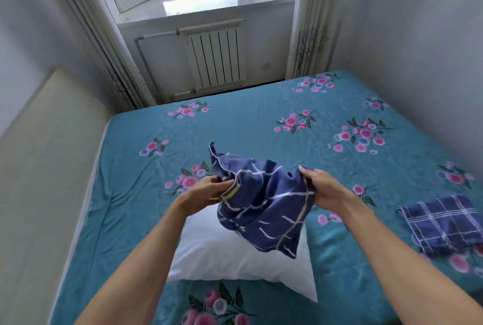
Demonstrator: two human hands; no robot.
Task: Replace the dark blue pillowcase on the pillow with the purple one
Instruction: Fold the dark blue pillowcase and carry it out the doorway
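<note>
A: Right, nearest first: bare white pillow [235,254] at lower centre on the bed [248,126].

B: Above it, left hand [206,191] and right hand [322,190] each pinch the dark blue pillowcase [264,204], held aloft.

A: Purple pillowcase [441,222]?

B: Folded, right edge. Risk: both look alike; the wrong one could go back on.

Dark blue pillowcase [264,207] was off the pillow [235,254] — bunched, hanging above it. Pillow lay bare and white on the bed; folded purple plaid pillowcase [441,222] lay well to its right.
</note>
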